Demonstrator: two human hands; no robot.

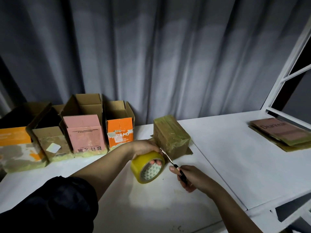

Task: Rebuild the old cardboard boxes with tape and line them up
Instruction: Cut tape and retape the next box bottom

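On the white bench (218,157), the left hand (144,147) grips the tape roll (148,167), fingers curled through its core, beside the taped box (171,137) mid-bench, while the right hand (190,179) pinches scissors (175,165), and four open boxes (84,128) line the back-left edge.

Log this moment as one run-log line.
left hand: holds tape roll | right hand: grips scissors at tape beside taped box | rebuilt boxes: lined up by curtain | flattened boxes: waiting
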